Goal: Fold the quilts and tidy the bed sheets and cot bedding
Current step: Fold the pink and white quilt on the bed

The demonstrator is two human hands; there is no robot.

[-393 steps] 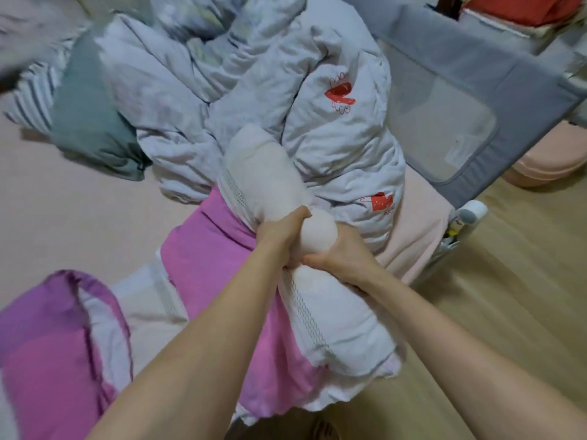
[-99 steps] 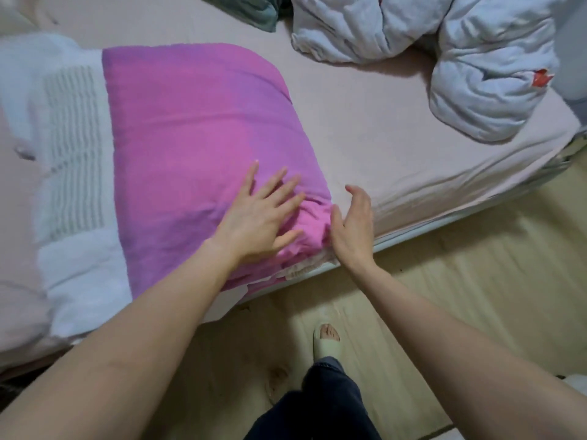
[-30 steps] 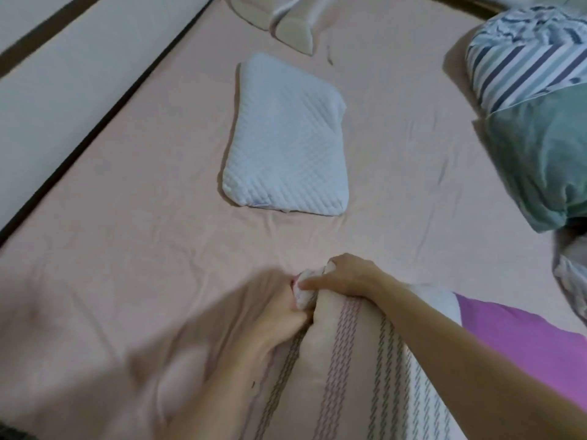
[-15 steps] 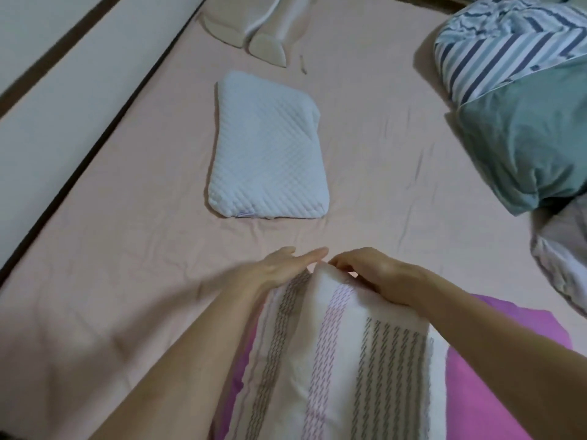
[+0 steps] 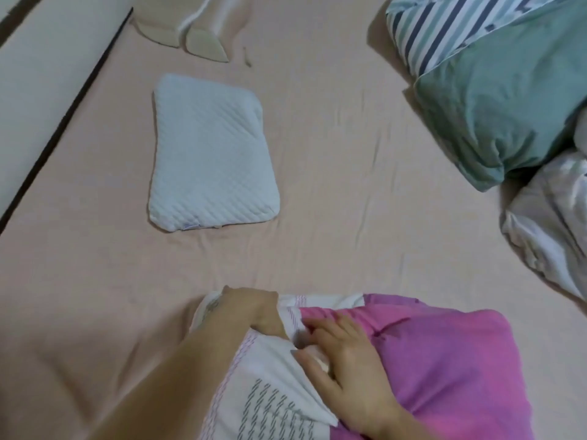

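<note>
Head view is showing a folded pink-and-white quilt with striped woven borders (image 5: 444,360) lying at the near edge of the bed, on the pale pink bed sheet (image 5: 333,185). Half a second earlier the striped white face was uppermost under both hands; now the pink face is lying over most of the bundle, so a fold appears to have been turned over. The left hand (image 5: 251,312) is curling its grip around the white striped edge at the quilt's far left corner, holding it. The right hand (image 5: 343,360) is lying flat with straight fingers, gripping nothing, pressing the seam where the white border is meeting the pink. That suggests this quilt is nearly folded and is being squared and smoothed. Beyond it, a small pale blue quilted pillow (image 5: 209,157) is resting apart on the sheet. At the right, a green and striped pillow (image 5: 495,100) and a crumpled pale grey quilt (image 5: 552,217) are waiting, unfolded.
</note>
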